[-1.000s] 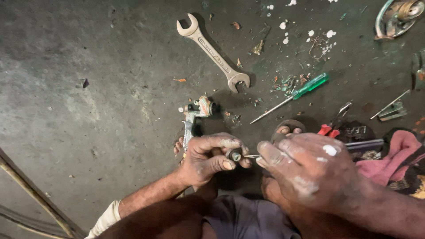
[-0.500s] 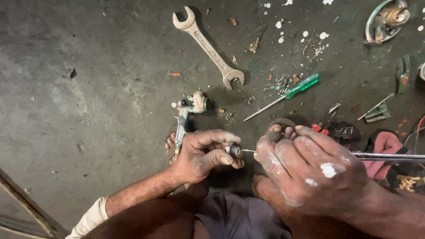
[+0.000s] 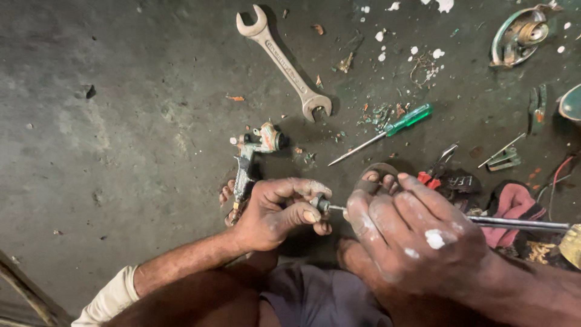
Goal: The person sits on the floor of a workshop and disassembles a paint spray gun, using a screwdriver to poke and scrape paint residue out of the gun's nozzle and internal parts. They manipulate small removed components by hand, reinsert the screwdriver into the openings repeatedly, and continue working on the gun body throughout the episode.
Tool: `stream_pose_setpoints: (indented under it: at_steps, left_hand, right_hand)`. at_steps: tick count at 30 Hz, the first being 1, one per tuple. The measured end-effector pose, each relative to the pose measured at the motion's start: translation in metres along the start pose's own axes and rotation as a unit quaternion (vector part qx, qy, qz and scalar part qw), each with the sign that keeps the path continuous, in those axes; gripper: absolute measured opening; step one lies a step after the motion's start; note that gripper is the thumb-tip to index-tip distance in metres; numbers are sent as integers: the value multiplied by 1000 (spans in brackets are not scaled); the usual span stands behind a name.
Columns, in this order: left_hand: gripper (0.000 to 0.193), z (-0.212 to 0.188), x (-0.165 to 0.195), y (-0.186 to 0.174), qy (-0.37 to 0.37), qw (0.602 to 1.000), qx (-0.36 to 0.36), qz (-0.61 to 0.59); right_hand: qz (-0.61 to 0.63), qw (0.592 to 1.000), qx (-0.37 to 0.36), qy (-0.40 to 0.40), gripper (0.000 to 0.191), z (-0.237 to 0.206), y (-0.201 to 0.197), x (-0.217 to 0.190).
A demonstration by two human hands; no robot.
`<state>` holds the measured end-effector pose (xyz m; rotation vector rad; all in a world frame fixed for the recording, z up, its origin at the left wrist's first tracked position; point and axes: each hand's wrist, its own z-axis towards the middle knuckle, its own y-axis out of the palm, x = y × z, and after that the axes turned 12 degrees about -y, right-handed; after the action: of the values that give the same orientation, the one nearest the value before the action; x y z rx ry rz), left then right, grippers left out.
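Two paint-smeared hands meet low in the view. Left hand (image 3: pixel 275 212) pinches a small metal fitting (image 3: pixel 319 203) between thumb and fingers, while right hand (image 3: pixel 417 239) is closed around a long thin rod (image 3: pixel 520 224) whose tip enters that fitting. Just beyond the left hand lies a spray gun (image 3: pixel 251 157) on the concrete floor (image 3: pixel 121 121). Farther off rest a green-handled screwdriver (image 3: pixel 387 130) and, farthest, a large wrench (image 3: pixel 284 60).
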<state>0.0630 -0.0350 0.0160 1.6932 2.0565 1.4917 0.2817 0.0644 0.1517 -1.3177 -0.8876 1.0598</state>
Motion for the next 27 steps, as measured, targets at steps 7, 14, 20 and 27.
stream_pose_setpoints:
  at_steps: [7,14,20,27]
  left_hand:
    - [28,2,3,6,-2,998,30,63]
    - [20,-7,20,7,104,960,21,257]
    - [36,-6,31,1,313,861,-58,397]
    - [40,-6,41,-1,326,854,-62,401]
  right_hand:
    - [-66,996,-44,-42,38,-3,13,-9]
    - [232,970,-10,74,39,-19,36,-20]
    - [570,814,-23,113,15,-45,68,-27]
    - [722,645,-24,251,30,-41,88,-42]
